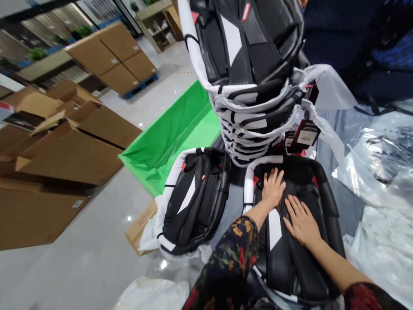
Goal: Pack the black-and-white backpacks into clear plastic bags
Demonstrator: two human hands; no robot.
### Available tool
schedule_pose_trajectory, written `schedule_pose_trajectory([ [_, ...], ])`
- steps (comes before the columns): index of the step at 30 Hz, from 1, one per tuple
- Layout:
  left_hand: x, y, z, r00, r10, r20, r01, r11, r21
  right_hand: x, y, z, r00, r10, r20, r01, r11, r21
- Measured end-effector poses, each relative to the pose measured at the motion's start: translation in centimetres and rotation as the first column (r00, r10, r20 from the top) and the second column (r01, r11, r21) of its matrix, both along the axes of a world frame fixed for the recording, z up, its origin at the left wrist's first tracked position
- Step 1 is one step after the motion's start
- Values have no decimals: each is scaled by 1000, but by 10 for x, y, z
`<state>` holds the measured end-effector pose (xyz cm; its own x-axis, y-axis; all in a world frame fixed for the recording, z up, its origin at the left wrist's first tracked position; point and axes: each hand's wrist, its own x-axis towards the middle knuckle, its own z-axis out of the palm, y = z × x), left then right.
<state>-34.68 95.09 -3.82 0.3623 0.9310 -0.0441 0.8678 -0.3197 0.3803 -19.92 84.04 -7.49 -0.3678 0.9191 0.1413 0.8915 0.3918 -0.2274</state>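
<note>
- backpack [291, 262]: black, white edge trim, white panel, small red accents.
- lying flat, long axis running away from the viewer, at the foot of the backpack stack [250, 61].

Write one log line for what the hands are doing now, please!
left hand: flat on black backpack | right hand: flat on same backpack | behind: stack of backpacks | beside: second backpack
</note>
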Motion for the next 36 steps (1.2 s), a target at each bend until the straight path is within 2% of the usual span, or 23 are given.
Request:
schedule_pose_trajectory([
  [2,-7,-31,18,992,-115,44,117,992,-56,-1,8,-5,1000,3,-25,-4,999,-54],
  [3,-11,-53,25,970,-230,73,235,969,-69,-2,9,-6,999,0,-45,-4,997,-75],
  [5,-18,-102,33,880,-466,97,474,876,-89,-2,6,-7,996,-14,-84,5,995,-97],
  [6,-20,-123,32,841,-536,73,540,836,-94,-3,5,-7,995,-23,-97,13,995,-100],
  [7,-21,-138,28,810,-585,37,586,804,-101,-3,4,-8,994,-35,-106,24,995,-99],
  [9,-20,-149,9,758,-652,-21,645,754,-122,-2,5,-10,991,-46,-123,34,995,-96],
  [12,-14,-136,-26,714,-700,-22,690,708,-148,5,3,-8,988,-25,-150,11,996,-94],
  [14,-12,-127,-41,725,-689,-12,680,718,-145,10,-11,2,984,51,-170,-68,993,-97],
  [16,-11,-126,-45,753,-658,-14,650,747,-140,10,-36,18,951,242,-194,-266,958,-107],
  [17,-11,-128,-43,771,-636,-18,629,766,-135,8,-50,26,903,376,-206,-404,908,-114],
  [19,-13,-134,-35,824,-565,-38,558,822,-109,-1,-75,38,763,609,-218,-641,757,-128],
  [21,-15,-139,-27,895,-439,-75,435,898,-64,-12,-87,40,657,726,-202,-753,642,-141],
  [23,-18,-139,-25,962,-251,-107,253,967,8,-20,-85,36,624,763,-172,-782,606,-149],
  [26,-23,-137,-33,994,-51,-93,62,990,126,-25,-73,21,562,813,-150,-826,544,-149],
  [29,-29,-144,-47,997,-37,-66,48,984,171,-26,-74,5,515,844,-150,-856,497,-140],
  [31,-32,-150,-51,997,-47,-57,56,985,161,-26,-81,-6,503,849,-161,-864,488,-125],
  [33,-32,-153,-51,997,-56,-55,63,988,143,-24,-88,-15,504,844,-182,-864,495,-97],
  [36,-28,-146,-47,996,-58,-74,66,992,111,-22,-90,-24,535,818,-212,-840,541,-31],
])
